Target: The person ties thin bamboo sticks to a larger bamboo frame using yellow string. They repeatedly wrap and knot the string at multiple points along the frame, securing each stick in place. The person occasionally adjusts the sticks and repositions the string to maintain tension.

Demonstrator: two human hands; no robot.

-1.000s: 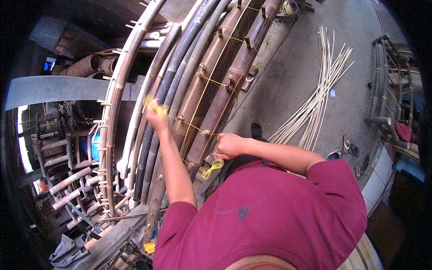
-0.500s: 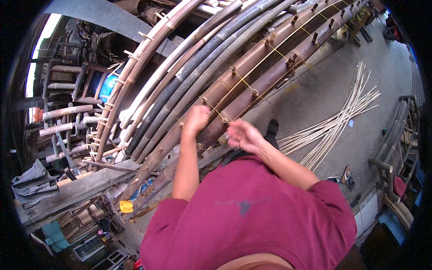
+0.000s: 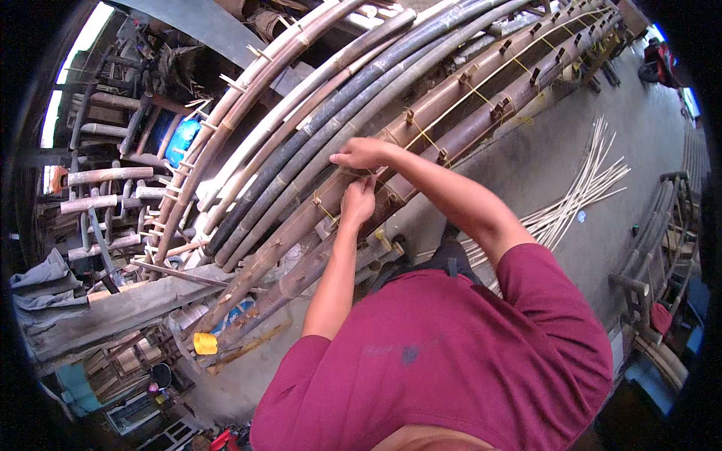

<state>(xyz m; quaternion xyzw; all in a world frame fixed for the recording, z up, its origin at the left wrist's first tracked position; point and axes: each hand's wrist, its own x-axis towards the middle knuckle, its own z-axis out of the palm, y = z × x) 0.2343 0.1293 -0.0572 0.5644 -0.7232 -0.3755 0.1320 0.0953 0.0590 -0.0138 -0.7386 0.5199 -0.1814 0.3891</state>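
Observation:
Two long brown bamboo poles [image 3: 425,113] run side by side, slanting from lower left to upper right. Short wooden pegs [image 3: 410,118] stick out along them, and thin yellow cord [image 3: 472,88] is strung lengthwise and across between the pegs. My left hand [image 3: 359,200] is closed in a pinch over the gap between the poles, at the cord. Just beyond it, above the farther pole, my right hand [image 3: 365,153] has its fingers curled closed; what they hold is too small to make out. My right forearm crosses over the nearer pole.
Several dark and pale curved poles [image 3: 331,109] lie beyond. A curved frame with pegs [image 3: 218,128] stands at left. Thin pale sticks [image 3: 575,192] lie on the concrete floor at right. A yellow roll [image 3: 204,343] sits at the poles' lower end. Bamboo furniture [image 3: 639,282] stands far right.
My right hand has moved up and left across the poles, now beyond the left hand. The left hand has shifted slightly right and nearer to me. My fingers on the right have closed.

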